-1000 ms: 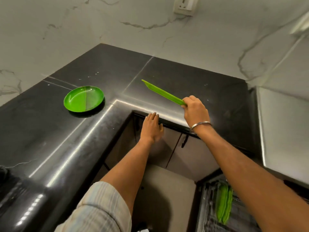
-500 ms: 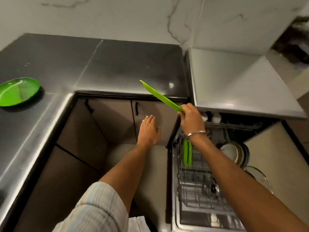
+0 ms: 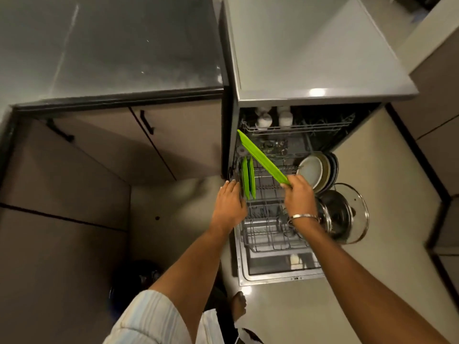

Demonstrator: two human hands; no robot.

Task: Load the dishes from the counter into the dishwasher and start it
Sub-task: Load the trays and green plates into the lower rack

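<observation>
Right hand is gripping a green plate edge-on over the rack; left hand is resting flat, fingers straight, on the rack's edge.

Dim, warm indoor light. A bright glare spot sits on the dishwasher top, and softer sheen streaks the dark desk. Wide-angle bending curves the edges; corners look smeared and soft.

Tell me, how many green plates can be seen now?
3: one green plate held by the right hand; two standing plates in the lower rack. Others may be hidden.
</observation>
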